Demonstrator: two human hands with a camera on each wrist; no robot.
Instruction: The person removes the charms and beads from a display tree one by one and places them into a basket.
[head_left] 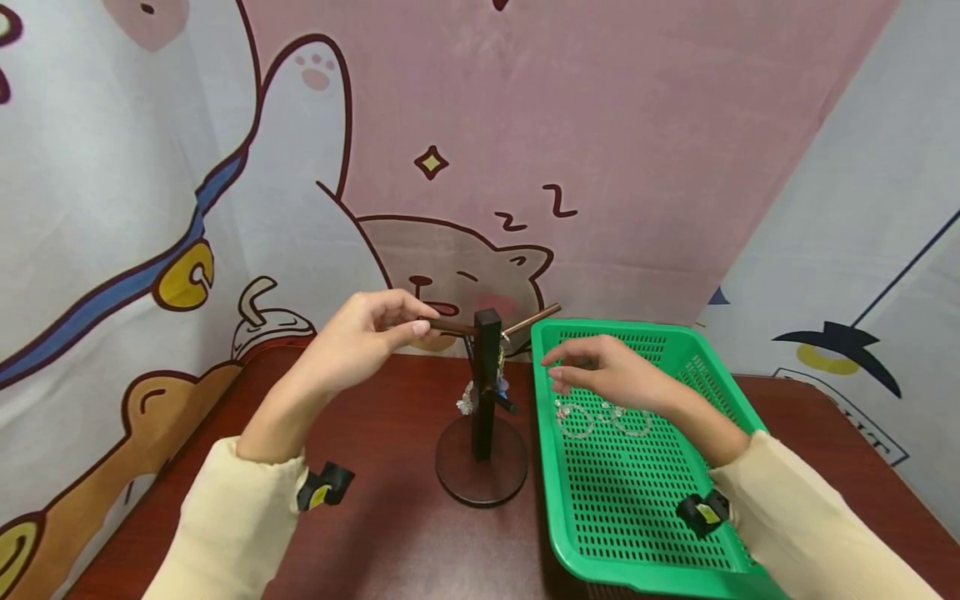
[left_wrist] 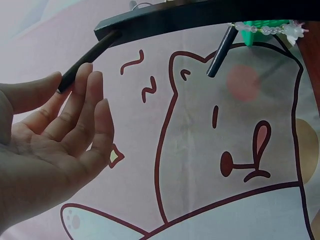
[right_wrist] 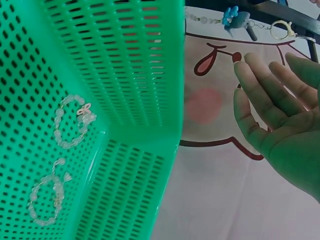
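One stand [head_left: 485, 392], its left peg [head_left: 457, 328] pinched by a hand

Dark and upright, the stand is on the counter [head_left: 397, 542], just left of a green basket [head_left: 551, 475]. It has a round base, a straight post and thin pegs high and low. The left peg juts out near the post's top, and the left hand [head_left: 371, 337] has its outer end: the grip is narrow, thumb and fingers pressed on the peg's tip, the other fingers loosely bent. On the opposite side, the right peg [head_left: 536, 319] slants up and away.

Beaded strings hang about the post. Left of it is a clear string [head_left: 466, 402]; right of it is a flower string [right_wrist: 231, 16] with a blue flower and a gold-coloured clasp.

The right hand [head_left: 611, 375] is raised above the basket's left part, near the stand, its grip loose and holding nothing, fingers gently bent.

Inside the basket lie two beaded loops, near each other: a bow bracelet [right_wrist: 58, 122] with a small pink bow, and a plain bracelet [right_wrist: 58, 190] of pale beads.

Cream sleeves [head_left: 232, 508] cover both forearms, and each wrist bears a small black device [head_left: 325, 486]. Behind the counter hangs a cloth [head_left: 637, 167] printed with cartoon animals, one asleep, on pink and white.
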